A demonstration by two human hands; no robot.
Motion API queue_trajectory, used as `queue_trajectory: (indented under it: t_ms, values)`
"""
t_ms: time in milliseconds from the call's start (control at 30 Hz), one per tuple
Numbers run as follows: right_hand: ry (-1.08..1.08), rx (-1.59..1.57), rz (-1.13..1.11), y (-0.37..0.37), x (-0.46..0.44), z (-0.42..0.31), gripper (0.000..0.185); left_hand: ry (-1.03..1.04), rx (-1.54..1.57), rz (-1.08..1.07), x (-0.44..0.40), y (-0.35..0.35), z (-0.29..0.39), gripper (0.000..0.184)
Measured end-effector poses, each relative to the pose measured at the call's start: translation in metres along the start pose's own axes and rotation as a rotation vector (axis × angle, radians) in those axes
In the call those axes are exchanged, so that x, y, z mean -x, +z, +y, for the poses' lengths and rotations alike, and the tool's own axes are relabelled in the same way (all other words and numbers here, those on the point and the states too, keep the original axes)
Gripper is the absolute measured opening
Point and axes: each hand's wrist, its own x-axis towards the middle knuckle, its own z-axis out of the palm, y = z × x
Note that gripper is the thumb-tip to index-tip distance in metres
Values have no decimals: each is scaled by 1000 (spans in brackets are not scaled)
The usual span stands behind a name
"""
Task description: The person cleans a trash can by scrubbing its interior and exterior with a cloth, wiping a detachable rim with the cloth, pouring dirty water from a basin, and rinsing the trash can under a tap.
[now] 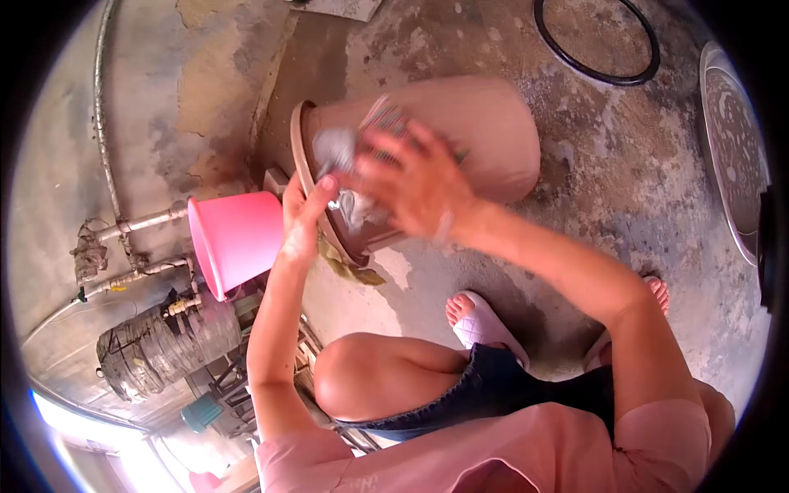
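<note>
A brownish-pink bin (pixel 493 131) lies before me, its rim (pixel 297 148) facing left. At that rim is my left hand (pixel 302 215), closed, with the thumb on the inner side and the other fingers mostly hidden behind. My right hand (pixel 423 177) is over the bin's side, close to the left thumb, its fingers smeared by motion. Between and around the hands are a grey crumpled piece (pixel 335 148) and a shiny whitish crumpled piece (pixel 355 207), both blurred. Something striped shows behind my right fingers, too blurred to name. A yellowish-green limp scrap (pixel 349 267) hangs below the rim.
A pink bucket (pixel 238 238) is left of the bin, near wall pipes (pixel 148 222) and a grimy cylindrical container (pixel 164 341). A black ring (pixel 649 70) and a large metal tray (pixel 731 140) lie on the stained concrete floor. My sandalled foot (pixel 485 324) is below the bin.
</note>
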Motion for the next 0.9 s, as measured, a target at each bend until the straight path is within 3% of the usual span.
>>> queue_trajectory:
  t_ms: [33,100,167,267,367,500,667,767,900]
  values:
    - [92,129,82,1,4,15,55,-12,41,24,1,1,-1,47]
    - [334,288,0,-13,12,62,42,-10,91,71,2,3,-2,47]
    - [437,301,-1,-13,31,107,33,-3,113,115,4,6,-3,46]
    - [779,99,-217,-28,37,124,35,-29,177,105,5,14,9,45]
    - [711,18,123,-19,53,113,39,-16,199,73,2,11,5,45]
    - [514,348,102,-25,67,67,45,-14,217,86,2,18,9,44]
    - [225,108,112,-5,42,-5,55,-21,224,67,2,23,18,40]
    - [190,213,94,-4,33,23,54,94,127,80,-11,25,18,35]
    - [487,170,183,10,26,104,45,163,68,124,-22,23,13,34]
